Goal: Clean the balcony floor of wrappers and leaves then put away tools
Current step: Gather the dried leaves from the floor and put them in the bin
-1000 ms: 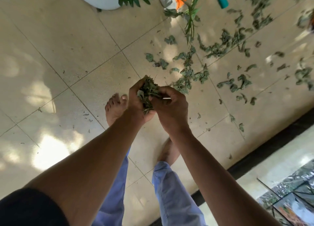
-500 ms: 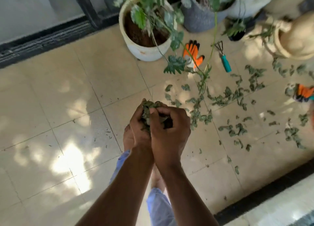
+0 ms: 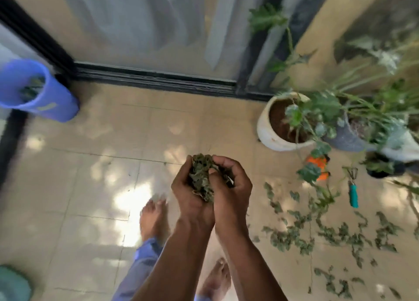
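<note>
Left hand (image 3: 189, 193) and right hand (image 3: 231, 190) both cup and grip one clump of dry green leaves (image 3: 201, 176). More scattered green leaves (image 3: 317, 232) lie on the beige tiled floor (image 3: 90, 176). Blurry blue plastic bucket (image 3: 34, 90) far left, seemingly holding leaves.

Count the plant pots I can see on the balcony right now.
3: a white pot, a grey pot beside it, a small dark pot further right. Leaves may hide others.

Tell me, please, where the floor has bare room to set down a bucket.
Bare tiles lie between the blue bin, the door track and the white pot. It is crowded on the right: scattered leaves, orange glove, hand rake.
</note>
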The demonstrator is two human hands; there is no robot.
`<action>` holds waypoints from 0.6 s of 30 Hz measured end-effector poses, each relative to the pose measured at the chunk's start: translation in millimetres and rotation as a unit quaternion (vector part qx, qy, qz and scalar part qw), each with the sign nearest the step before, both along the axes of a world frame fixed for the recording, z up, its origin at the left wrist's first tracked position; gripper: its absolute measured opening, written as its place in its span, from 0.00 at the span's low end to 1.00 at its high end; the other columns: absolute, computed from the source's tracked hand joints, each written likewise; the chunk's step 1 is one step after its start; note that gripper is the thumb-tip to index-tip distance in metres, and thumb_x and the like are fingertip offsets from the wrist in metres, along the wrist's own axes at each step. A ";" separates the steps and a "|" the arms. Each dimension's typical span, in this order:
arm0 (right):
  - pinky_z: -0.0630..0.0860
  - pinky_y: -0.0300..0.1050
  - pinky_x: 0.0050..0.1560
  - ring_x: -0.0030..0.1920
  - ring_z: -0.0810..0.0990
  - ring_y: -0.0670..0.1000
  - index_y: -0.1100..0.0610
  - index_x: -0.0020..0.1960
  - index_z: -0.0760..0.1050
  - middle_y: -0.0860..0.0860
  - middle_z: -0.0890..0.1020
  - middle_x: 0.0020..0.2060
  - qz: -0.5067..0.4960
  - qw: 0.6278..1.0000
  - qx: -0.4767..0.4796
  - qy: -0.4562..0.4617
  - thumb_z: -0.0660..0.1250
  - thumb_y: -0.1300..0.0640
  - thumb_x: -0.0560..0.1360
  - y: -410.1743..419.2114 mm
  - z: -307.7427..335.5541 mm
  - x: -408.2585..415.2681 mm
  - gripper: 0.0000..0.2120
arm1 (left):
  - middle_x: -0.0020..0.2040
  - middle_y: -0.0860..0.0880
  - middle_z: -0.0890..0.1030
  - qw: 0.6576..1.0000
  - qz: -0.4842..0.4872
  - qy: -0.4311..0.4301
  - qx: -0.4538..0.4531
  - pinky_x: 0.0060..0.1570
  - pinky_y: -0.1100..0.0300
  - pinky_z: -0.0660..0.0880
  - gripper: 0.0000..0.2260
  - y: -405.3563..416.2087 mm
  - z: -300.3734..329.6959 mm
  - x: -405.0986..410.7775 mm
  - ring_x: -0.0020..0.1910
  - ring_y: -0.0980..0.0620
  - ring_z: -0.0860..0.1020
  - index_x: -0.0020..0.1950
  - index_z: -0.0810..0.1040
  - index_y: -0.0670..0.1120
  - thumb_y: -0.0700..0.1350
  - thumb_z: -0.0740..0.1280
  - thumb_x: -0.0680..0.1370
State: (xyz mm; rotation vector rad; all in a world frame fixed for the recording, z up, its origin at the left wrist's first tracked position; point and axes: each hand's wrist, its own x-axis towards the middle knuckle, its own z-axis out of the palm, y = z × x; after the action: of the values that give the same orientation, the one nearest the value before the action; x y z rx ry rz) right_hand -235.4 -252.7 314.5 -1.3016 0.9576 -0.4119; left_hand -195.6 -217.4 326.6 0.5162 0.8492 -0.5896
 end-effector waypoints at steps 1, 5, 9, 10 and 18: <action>0.81 0.56 0.61 0.57 0.84 0.51 0.55 0.54 0.83 0.51 0.85 0.53 0.014 0.999 0.029 -0.011 0.68 0.64 0.74 13.6 -0.4 14.2 0.11 | 0.45 0.46 0.82 0.999 0.032 0.011 -0.018 0.59 0.58 0.76 0.12 14.5 -1.9 14.0 0.45 0.48 0.82 0.45 0.82 0.44 0.50 0.65 0.81; 0.80 0.53 0.62 0.58 0.84 0.55 0.62 0.56 0.83 0.54 0.87 0.53 0.072 0.987 0.130 -0.058 0.65 0.69 0.78 76.5 -4.7 78.4 0.11 | 0.52 0.42 0.84 0.990 0.143 -0.016 -0.011 0.65 0.53 0.76 0.17 88.7 -21.4 71.0 0.54 0.44 0.82 0.57 0.81 0.42 0.54 0.66 0.78; 0.80 0.52 0.62 0.58 0.84 0.60 0.66 0.57 0.82 0.60 0.86 0.54 0.103 0.969 0.219 -0.050 0.62 0.69 0.80 144.9 -25.8 152.2 0.12 | 0.56 0.42 0.83 0.976 0.215 -0.043 -0.018 0.62 0.50 0.78 0.18 167.5 -45.2 131.6 0.56 0.43 0.82 0.59 0.81 0.43 0.55 0.63 0.80; 0.80 0.52 0.62 0.59 0.84 0.60 0.67 0.58 0.82 0.61 0.86 0.54 0.109 0.965 0.235 -0.041 0.62 0.69 0.80 163.0 -33.3 170.5 0.12 | 0.57 0.41 0.83 0.972 0.230 -0.040 -0.023 0.62 0.49 0.78 0.18 188.1 -44.4 144.0 0.57 0.42 0.82 0.61 0.81 0.44 0.55 0.62 0.81; 0.80 0.52 0.63 0.57 0.84 0.59 0.68 0.57 0.82 0.58 0.83 0.51 0.158 0.906 0.393 0.019 0.71 0.58 0.74 305.5 -64.9 337.5 0.17 | 0.58 0.40 0.83 0.962 0.268 -0.042 0.028 0.69 0.39 0.72 0.20 336.2 -108.4 286.1 0.63 0.37 0.80 0.59 0.82 0.43 0.56 0.61 0.81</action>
State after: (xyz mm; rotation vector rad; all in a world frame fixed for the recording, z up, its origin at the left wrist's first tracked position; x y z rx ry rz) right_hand 102.1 52.9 249.6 -0.6929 0.7948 0.2493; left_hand 90.6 118.8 218.2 0.3361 0.8814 -0.0459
